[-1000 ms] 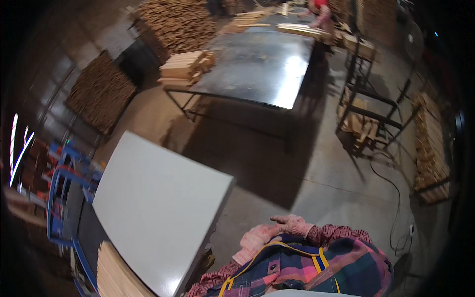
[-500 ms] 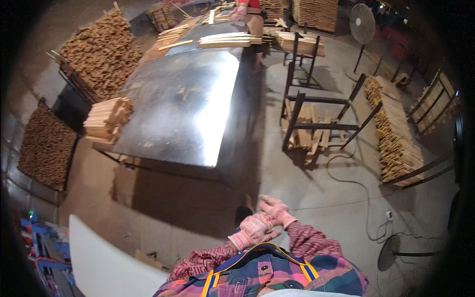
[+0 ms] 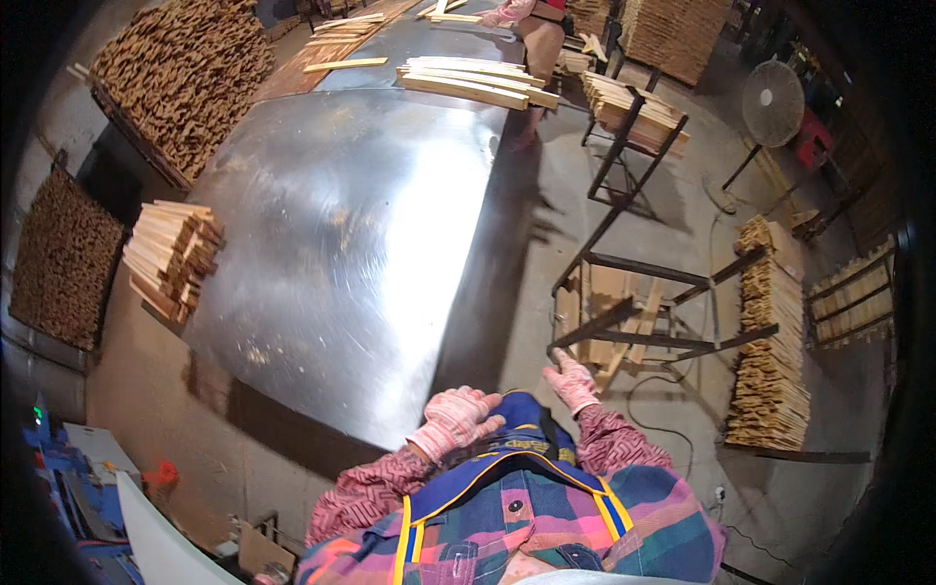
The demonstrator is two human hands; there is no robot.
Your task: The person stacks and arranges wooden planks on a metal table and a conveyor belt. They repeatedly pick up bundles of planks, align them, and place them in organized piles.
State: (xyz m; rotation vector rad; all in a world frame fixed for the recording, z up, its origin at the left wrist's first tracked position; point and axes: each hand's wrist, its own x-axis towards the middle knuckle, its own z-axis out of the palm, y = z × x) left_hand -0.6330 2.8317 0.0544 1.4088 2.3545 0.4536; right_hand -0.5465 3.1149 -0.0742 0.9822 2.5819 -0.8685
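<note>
My left hand (image 3: 455, 422), in a pink-and-white knit glove, hovers in front of my blue apron (image 3: 522, 429) near the close corner of a large metal-topped table (image 3: 341, 234). Its fingers are loosely bent and apart, with nothing seen in them. My right hand (image 3: 572, 382), gloved alike, reaches forward with fingers stretched out and holds nothing visible. Its fingertips are at the near corner of a dark metal rack (image 3: 624, 336); whether they touch it I cannot tell. Wooden strips (image 3: 597, 314) stand inside that rack.
A bundle of strips (image 3: 171, 253) lies on the table's left edge, another stack (image 3: 473, 83) at its far end, beside a co-worker (image 3: 544, 44). Strip piles (image 3: 190, 83) stand left, more (image 3: 765, 341) right. A fan (image 3: 773, 97) and a floor cable (image 3: 663, 405) are right.
My hands were together in front of me; now they are apart, the right reaching forward. The table and rack have come closer as I moved ahead.
</note>
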